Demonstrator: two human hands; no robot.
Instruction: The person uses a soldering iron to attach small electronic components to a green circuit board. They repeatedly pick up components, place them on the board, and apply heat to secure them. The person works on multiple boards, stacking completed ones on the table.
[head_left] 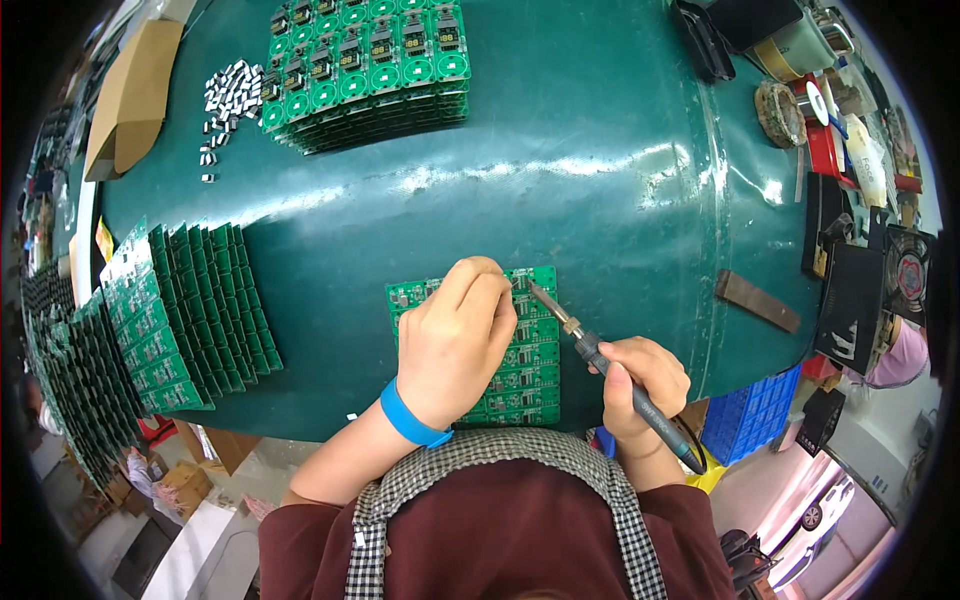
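1. The left hand (455, 330) arches with fingers drawn narrow; whether they pinch anything I cannot tell. The right hand (645, 380) grips a slim, dark-handled soldering iron with a metal tip (587, 346).
2. Under the left hand, a rectangular green circuit-board panel (530, 380) lies on the glossy dark-green table cover (600, 230), close to the person.
3. The tip is just beside the left fingertips: if hot, a slip by either hand could burn them.
4. Only the left hand appears to steady the panel; a nudge might shift it and misplace the heat.
5. The left hand hides much of the panel's middle; tip contact is too small to confirm.
6. Outward, the upper picture edge cuts off a tall stack of green circuit boards (370, 85); the leftmost fanned green boards (75, 360) blur into the rim.
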